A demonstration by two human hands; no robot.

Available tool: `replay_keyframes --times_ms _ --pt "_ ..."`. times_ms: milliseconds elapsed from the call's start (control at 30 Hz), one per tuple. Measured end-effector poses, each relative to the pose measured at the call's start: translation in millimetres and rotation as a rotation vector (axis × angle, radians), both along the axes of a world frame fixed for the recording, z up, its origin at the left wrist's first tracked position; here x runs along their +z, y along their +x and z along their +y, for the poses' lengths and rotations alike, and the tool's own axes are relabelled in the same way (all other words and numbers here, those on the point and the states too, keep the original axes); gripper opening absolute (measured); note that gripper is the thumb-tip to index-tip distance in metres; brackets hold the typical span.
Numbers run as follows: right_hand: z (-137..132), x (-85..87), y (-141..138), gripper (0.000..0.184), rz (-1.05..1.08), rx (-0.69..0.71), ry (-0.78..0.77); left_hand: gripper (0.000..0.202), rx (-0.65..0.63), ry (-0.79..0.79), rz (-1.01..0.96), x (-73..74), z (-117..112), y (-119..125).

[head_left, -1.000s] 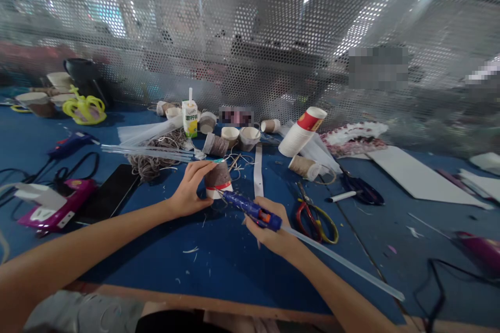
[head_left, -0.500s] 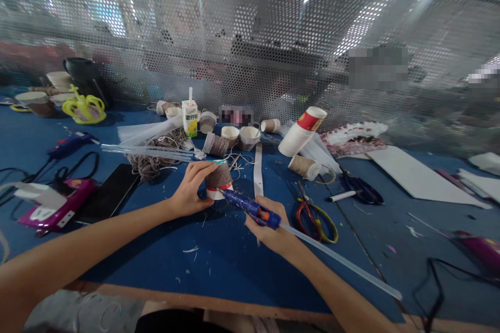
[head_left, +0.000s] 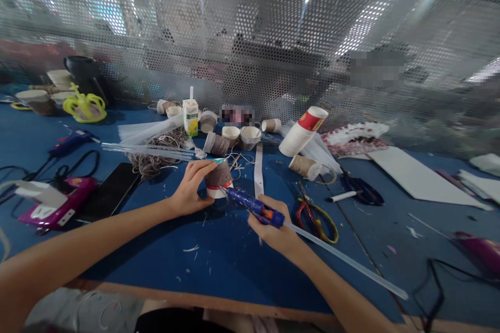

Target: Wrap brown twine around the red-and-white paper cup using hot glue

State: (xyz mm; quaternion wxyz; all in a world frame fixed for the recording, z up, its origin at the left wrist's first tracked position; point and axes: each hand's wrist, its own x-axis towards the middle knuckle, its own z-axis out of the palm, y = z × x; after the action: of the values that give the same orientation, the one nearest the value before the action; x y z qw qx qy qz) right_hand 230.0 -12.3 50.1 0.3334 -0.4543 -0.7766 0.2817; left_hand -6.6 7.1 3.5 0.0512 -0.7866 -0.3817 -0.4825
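Observation:
My left hand (head_left: 193, 187) is closed around a paper cup (head_left: 220, 173) wound with brown yarn, held upside down just over the blue table. A white and red band near the cup's lower edge is not covered by yarn. In my right hand (head_left: 271, 223) is a blue hot glue gun (head_left: 253, 205), with a long clear glue stick (head_left: 347, 257) coming out of its back. The gun's nozzle points left and meets, or nearly meets, the red band. Behind the cup lie loose yarn ends (head_left: 240, 160) and a white strip (head_left: 259, 171).
Red and yellow scissors (head_left: 316, 216) lie right of my right hand. A leaning stack of paper cups (head_left: 302, 132), a drink carton (head_left: 190, 118) and a yarn heap (head_left: 150, 161) stand farther back. At left are a black phone (head_left: 111, 192) and a magenta power strip (head_left: 62, 205).
The glue gun and my right hand have shifted slightly to the right, with the nozzle sliding along the cup's red band. My left hand and the cup stay nearly still.

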Motion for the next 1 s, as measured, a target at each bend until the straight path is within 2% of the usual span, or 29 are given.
replay_keyframes --times_ms 367,533,800,1000 --pt "-1.0 5.3 1.3 0.021 0.059 -0.043 0.011 0.078 0.036 -0.011 -0.032 -1.3 0.1 0.2" --pt "-0.5 3.0 3.5 0.023 0.093 -0.101 -0.108 0.077 0.053 -0.032 -0.038 -2.6 0.1 -0.8" --pt "3.6 0.3 6.2 0.022 0.112 -0.138 -0.169 0.073 0.043 -0.017 -0.068 -2.1 -0.9 -0.5" --pt "4.6 0.4 5.6 0.020 0.154 -0.140 -0.226 0.078 0.004 -0.110 -0.114 -8.2 -1.2 -2.2"
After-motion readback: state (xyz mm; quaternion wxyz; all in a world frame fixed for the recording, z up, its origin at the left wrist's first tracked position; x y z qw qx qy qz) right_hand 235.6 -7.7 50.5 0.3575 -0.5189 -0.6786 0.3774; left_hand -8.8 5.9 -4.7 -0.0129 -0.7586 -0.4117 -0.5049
